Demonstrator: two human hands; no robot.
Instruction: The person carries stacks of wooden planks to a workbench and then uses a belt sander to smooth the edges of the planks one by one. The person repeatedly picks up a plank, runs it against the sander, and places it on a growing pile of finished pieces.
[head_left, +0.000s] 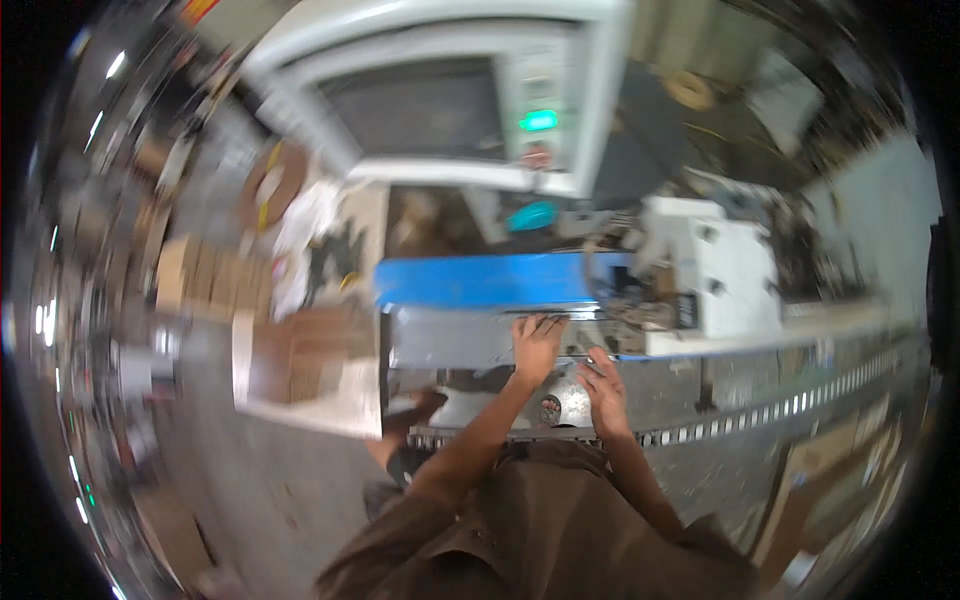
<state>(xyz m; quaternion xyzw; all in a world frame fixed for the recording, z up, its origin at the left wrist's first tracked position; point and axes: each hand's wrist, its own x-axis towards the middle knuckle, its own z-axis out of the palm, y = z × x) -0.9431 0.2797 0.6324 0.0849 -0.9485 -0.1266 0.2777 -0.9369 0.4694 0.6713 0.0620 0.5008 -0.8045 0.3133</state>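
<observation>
My left hand (539, 346) lies over the front of a grey metal work surface (450, 335), its fingers stretched forward and slightly apart toward a dark strip along the blue bar (470, 281). Just to its right and nearer my body is my right hand (604, 392), palm turned inward, fingers loosely bent and apart. Its fingertips are close to the base of a machine with a white housing (735, 275). Motion blur hides fine detail, and I make out nothing held in either hand.
A large white-framed machine panel (475, 170) with a green-lit display (539, 120) stands ahead. At left are brown cardboard pieces on a white-edged board (305, 360) and stacked cartons (210, 280). A slotted metal rail (780, 408) runs along the near side. A teal object (531, 216) lies beyond the blue bar.
</observation>
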